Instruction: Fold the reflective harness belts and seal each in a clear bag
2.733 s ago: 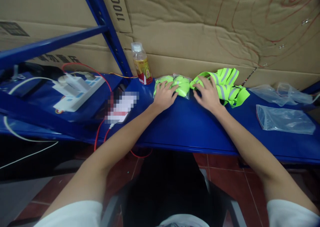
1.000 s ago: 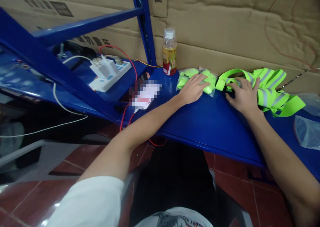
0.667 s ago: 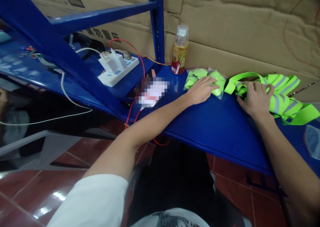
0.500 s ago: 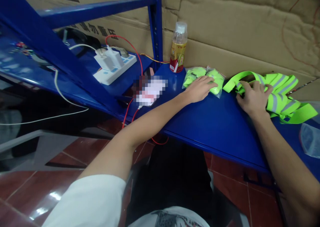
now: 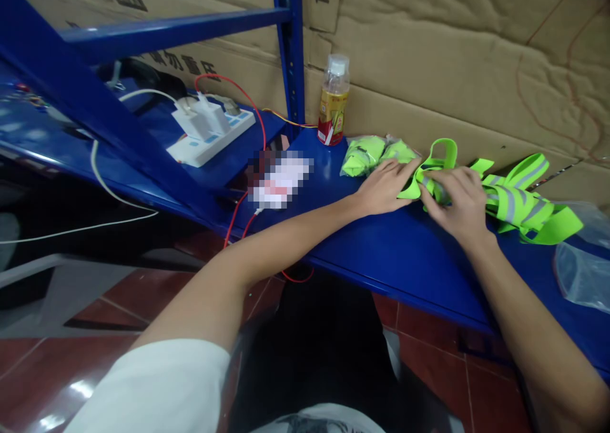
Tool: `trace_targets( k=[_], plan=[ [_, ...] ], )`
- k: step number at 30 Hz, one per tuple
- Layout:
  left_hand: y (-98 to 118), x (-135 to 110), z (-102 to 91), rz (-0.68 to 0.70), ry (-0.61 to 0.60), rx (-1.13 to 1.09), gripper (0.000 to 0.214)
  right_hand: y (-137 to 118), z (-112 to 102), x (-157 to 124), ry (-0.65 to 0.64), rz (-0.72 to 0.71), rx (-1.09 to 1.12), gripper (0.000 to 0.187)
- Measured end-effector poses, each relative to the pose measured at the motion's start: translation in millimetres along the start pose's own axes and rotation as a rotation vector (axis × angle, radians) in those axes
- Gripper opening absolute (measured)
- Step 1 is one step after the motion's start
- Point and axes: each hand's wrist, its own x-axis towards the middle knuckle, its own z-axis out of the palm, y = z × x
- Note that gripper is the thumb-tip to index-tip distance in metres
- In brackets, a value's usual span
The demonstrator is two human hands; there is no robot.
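A neon-green reflective vest [image 5: 515, 198] with grey stripes lies on the blue shelf [image 5: 381, 248]. My right hand [image 5: 455, 204] is closed on a strap end of the vest near its left side. My left hand [image 5: 384, 185] rests beside it with fingers stretched out flat, the fingertips touching the same strap end. Just behind my left hand lie two bagged, folded green vests [image 5: 376, 154] in clear plastic.
A drink bottle [image 5: 332, 101] stands against the cardboard wall. A white power strip [image 5: 210, 137] with plugs, red and white cables and a blurred flat object [image 5: 280, 180] lie to the left. An empty plastic bag [image 5: 584, 277] lies at the right. A blue rack post [image 5: 290, 45] rises behind.
My left hand has slid off the bagged vests to the right onto the loose vest's strap. My right hand has pulled the strap end leftward, closing on it.
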Motion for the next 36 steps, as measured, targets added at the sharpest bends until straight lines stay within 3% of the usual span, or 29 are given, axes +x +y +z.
trace_targets(
  k=[3, 6, 9, 12, 15, 21, 26, 30, 32, 36],
  plan=[
    [-6, 1, -3.4, -0.102, 0.042, -0.090, 0.057, 0, -1, -1, 0.089, -0.048, 0.053, 0.037],
    [-12, 2, -7.9, -0.207, 0.204, -0.266, 0.046, 13, -8, -3, 0.174, 0.013, -0.020, 0.055],
    [-10, 4, -11.0, -0.254, 0.362, -0.526, 0.043, 22, -13, -2, 0.159, 0.061, -0.076, 0.086],
    [-2, 4, -12.6, -0.301, 0.400, -0.688, 0.045, 17, -11, -1, 0.046, 0.066, 0.047, 0.109],
    [1, 4, -13.5, -0.352, 0.377, -0.771, 0.050, 3, -7, -2, -0.099, 0.150, 0.179, 0.104],
    [-7, 11, -19.0, -0.368, 0.416, -0.835, 0.043, -12, -4, -1, -0.115, 0.233, 0.200, 0.083],
    [-11, 14, -23.0, -0.409, 0.402, -0.821, 0.036, -3, -7, 2, 0.074, 0.270, 0.212, 0.061],
    [-15, 7, -20.2, -0.415, 0.343, -0.599, 0.033, 7, -4, 1, 0.197, 0.247, 0.351, 0.053],
    [-16, 2, -19.6, -0.387, 0.314, -0.451, 0.053, 11, -2, -1, 0.149, 0.268, 0.344, 0.048],
    [-12, -5, -23.1, -0.295, 0.121, -0.207, 0.085, 17, -2, -6, 0.054, 0.336, 0.270, 0.040]
  ],
)
